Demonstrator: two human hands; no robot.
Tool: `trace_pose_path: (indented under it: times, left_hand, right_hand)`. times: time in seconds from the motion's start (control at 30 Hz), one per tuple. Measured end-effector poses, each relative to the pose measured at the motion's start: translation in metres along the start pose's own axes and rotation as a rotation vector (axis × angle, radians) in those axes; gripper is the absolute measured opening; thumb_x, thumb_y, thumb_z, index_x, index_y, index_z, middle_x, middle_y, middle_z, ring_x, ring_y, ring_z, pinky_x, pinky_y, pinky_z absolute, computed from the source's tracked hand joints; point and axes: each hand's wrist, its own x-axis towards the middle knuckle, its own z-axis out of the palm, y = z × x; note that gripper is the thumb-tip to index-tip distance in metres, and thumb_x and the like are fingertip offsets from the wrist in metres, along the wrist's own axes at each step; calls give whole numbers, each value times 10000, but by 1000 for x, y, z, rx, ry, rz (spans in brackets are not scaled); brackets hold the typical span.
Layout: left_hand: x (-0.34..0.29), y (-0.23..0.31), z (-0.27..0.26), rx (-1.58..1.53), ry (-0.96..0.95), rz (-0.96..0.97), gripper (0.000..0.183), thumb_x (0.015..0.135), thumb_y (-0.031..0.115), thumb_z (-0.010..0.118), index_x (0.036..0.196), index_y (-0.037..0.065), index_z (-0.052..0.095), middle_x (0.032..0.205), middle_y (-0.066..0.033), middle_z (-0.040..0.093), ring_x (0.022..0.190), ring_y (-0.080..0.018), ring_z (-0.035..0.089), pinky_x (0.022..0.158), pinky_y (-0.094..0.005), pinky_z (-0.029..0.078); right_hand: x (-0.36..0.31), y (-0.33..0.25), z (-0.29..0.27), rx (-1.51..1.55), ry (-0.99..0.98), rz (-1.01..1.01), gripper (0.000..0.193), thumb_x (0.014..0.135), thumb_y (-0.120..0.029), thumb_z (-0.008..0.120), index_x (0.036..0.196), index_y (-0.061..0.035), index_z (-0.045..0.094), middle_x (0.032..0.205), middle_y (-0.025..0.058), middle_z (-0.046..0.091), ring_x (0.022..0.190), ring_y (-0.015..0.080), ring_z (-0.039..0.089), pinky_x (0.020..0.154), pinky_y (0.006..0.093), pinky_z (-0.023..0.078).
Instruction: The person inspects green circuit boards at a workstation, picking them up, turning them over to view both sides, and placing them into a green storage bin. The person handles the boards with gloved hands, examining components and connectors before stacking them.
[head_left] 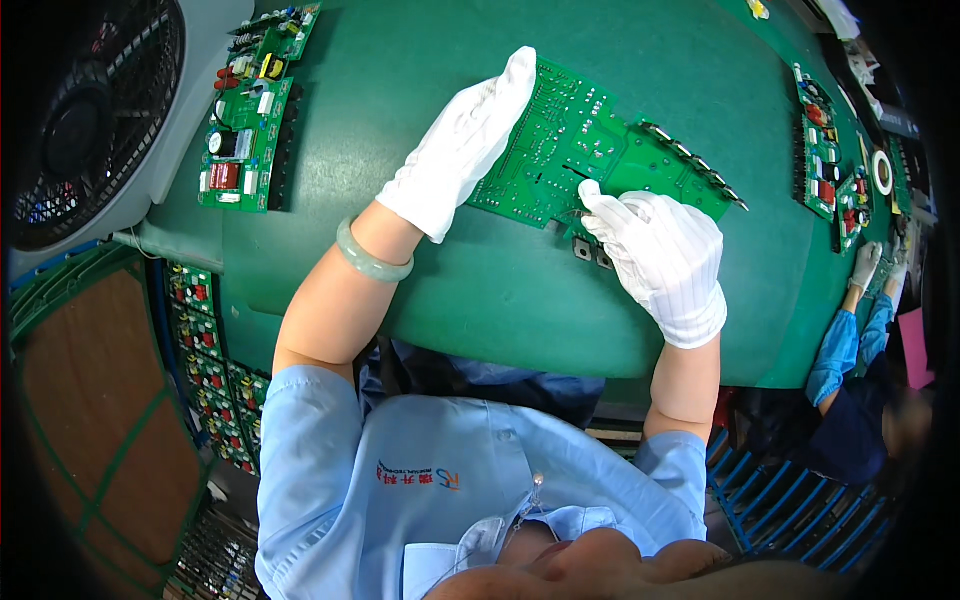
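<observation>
From where I stand, the green circuit board (560, 140) lies on the worktable between the worker's two gloved hands, solder side up, sprinkled with silvery joints. Its long axis slants from the far left down to the nearer right, and a row of metal tabs (690, 160) lines its far right edge. Two dark square parts (583, 249) with holes poke out at its near edge.

The left hand (470, 140) lies along the board's left edge, fingers pressed together and pointing away from the body. The right hand (655, 250) is curled over the near side, index finger reaching onto the board; a thin dark sliver shows by its tip, but I can't tell whether the fingers pinch it.

Underneath spreads a smooth green tabletop (400, 70). Populated circuit boards (240, 145) sit at the left, next to a big grey fan (80, 125), with more boards (815, 150) at the right near a white ring (882, 172). Below the left edge, stacked boards (205, 370) stand near a brown panel (100, 400). Off right, a co-worker's gloved hand (866, 264) rests beside a pink sheet (913, 347).
</observation>
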Motion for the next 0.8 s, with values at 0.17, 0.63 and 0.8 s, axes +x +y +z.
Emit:
trace_pose_path:
  times: [0.17, 0.63, 0.8]
  left_hand:
    - [-2, 3, 2, 47, 39, 5, 543, 1019, 470, 375, 1056, -36, 568, 913, -51, 575, 885, -132, 518, 893, -273, 428]
    - [-2, 12, -2, -6, -43, -99, 519, 1031, 404, 376, 1218, -55, 532, 1123, -51, 597, 1052, -117, 535, 970, -254, 402]
    - [0, 18, -1, -30, -61, -203, 512, 1023, 448, 382, 1023, -30, 567, 899, -11, 538, 871, -101, 471, 873, -260, 412]
  right_hand:
    - [2, -1, 0, 6, 7, -7, 376, 790, -207, 711, 1145, -92, 662, 700, 8, 550, 552, 143, 489, 473, 298, 347]
    - [4, -3, -9, 88, -3, 8, 377, 737, -170, 737, 1108, -137, 683, 713, 6, 572, 574, 149, 537, 491, 297, 391]
    - [-2, 12, -9, 39, 151, 95, 372, 706, -77, 767, 1068, -119, 695, 799, 36, 661, 667, 192, 632, 546, 302, 466]
